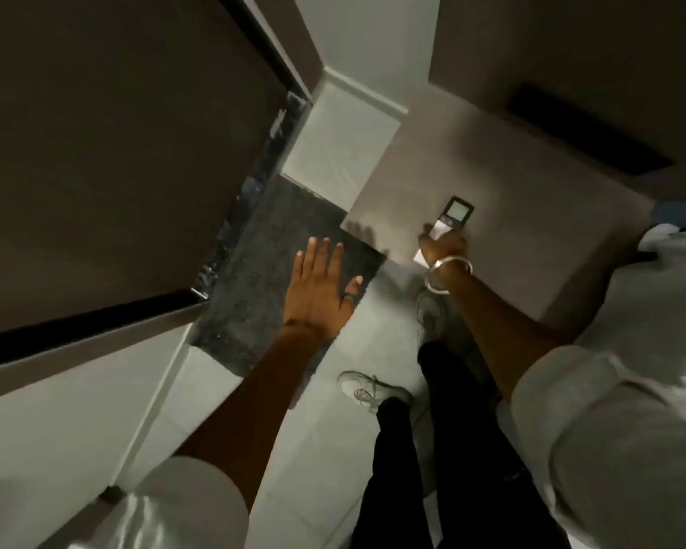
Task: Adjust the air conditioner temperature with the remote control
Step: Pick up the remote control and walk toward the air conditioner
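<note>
My right hand (444, 247) grips a white remote control (450, 217) with a dark top and a pale screen, held out in front of me over a grey-brown surface. A silver bangle (448, 275) circles that wrist. My left hand (319, 287) is stretched forward with flat, spread fingers and holds nothing; there is a ring on its thumb. It hovers over the dark mat on the floor. No air conditioner can be made out in the view.
A dark grey mat (278, 271) lies on the pale tiled floor. A dark door or panel (115, 152) fills the left. A grey-brown block (511, 200) with a black slot (587, 132) stands on the right. My legs and white shoes (367, 390) are below.
</note>
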Demonstrator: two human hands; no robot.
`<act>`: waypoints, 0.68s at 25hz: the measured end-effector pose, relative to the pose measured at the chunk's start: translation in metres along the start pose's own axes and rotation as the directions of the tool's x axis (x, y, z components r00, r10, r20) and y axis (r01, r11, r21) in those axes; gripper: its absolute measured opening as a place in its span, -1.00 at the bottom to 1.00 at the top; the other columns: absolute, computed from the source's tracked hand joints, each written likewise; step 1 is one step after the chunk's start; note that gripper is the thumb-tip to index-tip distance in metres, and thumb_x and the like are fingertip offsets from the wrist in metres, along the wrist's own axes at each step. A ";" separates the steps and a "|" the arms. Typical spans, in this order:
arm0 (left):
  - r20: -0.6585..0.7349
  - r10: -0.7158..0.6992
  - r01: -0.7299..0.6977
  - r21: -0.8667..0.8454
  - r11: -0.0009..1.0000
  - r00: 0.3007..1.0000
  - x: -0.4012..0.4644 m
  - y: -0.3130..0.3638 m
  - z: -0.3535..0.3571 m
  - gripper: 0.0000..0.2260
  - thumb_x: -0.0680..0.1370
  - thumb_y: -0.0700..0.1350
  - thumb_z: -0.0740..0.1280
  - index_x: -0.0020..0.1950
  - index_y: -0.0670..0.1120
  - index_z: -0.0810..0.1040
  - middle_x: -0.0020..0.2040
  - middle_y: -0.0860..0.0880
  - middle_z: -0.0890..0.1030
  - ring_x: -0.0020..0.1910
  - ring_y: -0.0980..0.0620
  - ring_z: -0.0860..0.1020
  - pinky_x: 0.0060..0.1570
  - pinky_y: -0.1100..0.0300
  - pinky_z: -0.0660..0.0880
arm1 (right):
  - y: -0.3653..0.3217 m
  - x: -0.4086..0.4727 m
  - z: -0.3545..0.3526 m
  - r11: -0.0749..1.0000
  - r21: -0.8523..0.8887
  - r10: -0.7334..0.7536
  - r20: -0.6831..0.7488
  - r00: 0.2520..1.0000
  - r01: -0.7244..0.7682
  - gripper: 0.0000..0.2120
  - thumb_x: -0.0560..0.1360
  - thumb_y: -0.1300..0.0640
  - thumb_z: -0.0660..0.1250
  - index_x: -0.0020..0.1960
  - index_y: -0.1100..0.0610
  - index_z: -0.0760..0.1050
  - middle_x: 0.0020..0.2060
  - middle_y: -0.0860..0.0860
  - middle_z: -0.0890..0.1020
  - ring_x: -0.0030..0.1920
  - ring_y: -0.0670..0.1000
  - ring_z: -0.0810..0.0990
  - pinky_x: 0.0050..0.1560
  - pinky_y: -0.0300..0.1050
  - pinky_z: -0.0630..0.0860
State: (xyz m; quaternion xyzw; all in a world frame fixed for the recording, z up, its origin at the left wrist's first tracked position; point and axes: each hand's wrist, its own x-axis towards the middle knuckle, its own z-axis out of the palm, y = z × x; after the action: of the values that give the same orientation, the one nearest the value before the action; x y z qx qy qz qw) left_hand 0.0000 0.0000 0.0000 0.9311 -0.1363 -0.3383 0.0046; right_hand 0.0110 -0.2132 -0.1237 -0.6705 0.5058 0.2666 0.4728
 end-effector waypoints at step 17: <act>-0.491 -0.038 0.029 -0.025 0.999 0.870 -0.118 -0.042 -0.127 -0.36 0.72 0.23 0.05 0.70 -0.10 0.09 0.72 -0.11 0.06 0.71 -0.11 -0.13 0.69 -0.08 -0.18 | -0.117 -0.191 0.004 0.874 0.469 -0.374 0.479 0.794 0.129 -0.66 0.41 0.48 0.56 0.06 0.20 0.56 -0.24 0.17 0.74 -0.44 0.13 0.76 -0.41 0.03 0.73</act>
State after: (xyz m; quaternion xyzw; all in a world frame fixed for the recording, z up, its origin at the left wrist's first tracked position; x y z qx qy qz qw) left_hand 0.0043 0.0602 0.1674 0.9887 -0.1116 -0.0916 0.0411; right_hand 0.0545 -0.1232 0.0773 -0.5107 0.2946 0.2696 0.7614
